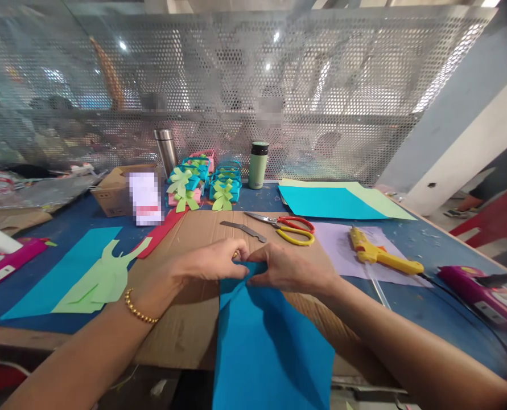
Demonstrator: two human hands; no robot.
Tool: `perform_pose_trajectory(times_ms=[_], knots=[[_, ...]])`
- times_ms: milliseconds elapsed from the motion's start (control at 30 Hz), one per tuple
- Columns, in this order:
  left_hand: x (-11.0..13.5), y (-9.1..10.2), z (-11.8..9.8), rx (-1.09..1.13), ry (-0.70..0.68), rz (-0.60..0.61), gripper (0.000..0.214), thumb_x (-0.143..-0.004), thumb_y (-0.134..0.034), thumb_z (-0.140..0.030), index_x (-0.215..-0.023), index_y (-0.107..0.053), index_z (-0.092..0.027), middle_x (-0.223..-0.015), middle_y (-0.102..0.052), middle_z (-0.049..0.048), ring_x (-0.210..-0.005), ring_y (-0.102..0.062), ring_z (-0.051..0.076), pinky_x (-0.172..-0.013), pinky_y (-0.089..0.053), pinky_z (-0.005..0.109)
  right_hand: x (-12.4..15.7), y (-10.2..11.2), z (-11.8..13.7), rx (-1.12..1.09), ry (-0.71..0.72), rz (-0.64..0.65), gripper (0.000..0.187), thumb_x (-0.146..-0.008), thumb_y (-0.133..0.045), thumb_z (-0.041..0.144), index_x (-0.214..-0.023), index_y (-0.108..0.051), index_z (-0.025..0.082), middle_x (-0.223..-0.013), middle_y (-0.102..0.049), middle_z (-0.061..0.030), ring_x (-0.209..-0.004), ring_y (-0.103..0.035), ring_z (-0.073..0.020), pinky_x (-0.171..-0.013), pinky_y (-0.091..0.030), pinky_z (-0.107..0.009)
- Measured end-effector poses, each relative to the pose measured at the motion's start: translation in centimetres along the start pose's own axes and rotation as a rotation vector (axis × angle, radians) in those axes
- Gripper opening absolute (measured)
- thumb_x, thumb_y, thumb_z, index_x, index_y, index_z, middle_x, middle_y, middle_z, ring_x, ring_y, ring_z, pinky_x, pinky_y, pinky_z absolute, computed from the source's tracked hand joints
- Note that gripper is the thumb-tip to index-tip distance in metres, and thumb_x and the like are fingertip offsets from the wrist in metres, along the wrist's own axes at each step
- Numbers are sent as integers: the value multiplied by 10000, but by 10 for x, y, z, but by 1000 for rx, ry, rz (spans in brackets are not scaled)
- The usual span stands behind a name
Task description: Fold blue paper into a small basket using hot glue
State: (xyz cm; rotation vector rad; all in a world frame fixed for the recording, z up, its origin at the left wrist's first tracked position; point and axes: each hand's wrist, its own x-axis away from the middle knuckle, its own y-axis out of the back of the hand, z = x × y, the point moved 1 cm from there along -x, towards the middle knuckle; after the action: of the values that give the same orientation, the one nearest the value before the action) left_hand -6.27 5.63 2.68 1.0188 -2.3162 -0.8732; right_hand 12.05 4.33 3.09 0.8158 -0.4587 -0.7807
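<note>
A long sheet of blue paper [270,347] hangs over the near edge of a cardboard mat [172,336]. My left hand [219,259] pinches the far end of this sheet. Close beside it, my right hand [283,267] grips the same end, and the paper is creased between the two. Just beyond my fingers lie a flat grey metal blade [243,230] and scissors [296,228] with one red and one yellow handle. The fingertips partly cover the sheet's far edge.
A yellow glue gun [376,253] rests on purple paper [336,245] at right, its cord running to a magenta power strip [479,290]. Small paper baskets [225,185], a green tumbler [259,165] and a steel flask [166,149] stand behind. Green cut paper [103,279] lies left.
</note>
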Motion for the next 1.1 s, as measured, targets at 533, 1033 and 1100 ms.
perform_pose_trajectory(times_ms=[533, 1033, 1100], knots=[[8, 3, -10, -166, 60, 228, 234, -655, -610, -263, -543, -413, -205, -509, -351, -62, -477, -321, 100, -460, -200, 282, 4, -6, 4, 60, 11, 14, 159, -689, -622, 156, -812, -722, 168, -612, -538, 52, -552, -442, -86, -503, -302, -213], [4, 1, -4, 30, 23, 254, 51, -682, -587, -217, -713, -593, -176, -610, -497, -39, -561, -457, 122, -480, -322, 253, 12, -1, 6, 73, 19, -11, 164, -741, -597, 143, -845, -715, 189, -723, -669, 14, -638, -541, -120, -564, -345, -231], [5, 1, -5, 64, 54, 241, 50, -686, -590, -224, -699, -577, -178, -613, -508, -36, -561, -468, 126, -482, -330, 252, 12, 2, 5, 88, 21, -12, 174, -747, -613, 159, -877, -722, 196, -776, -697, 3, -671, -572, -135, -588, -368, -234]])
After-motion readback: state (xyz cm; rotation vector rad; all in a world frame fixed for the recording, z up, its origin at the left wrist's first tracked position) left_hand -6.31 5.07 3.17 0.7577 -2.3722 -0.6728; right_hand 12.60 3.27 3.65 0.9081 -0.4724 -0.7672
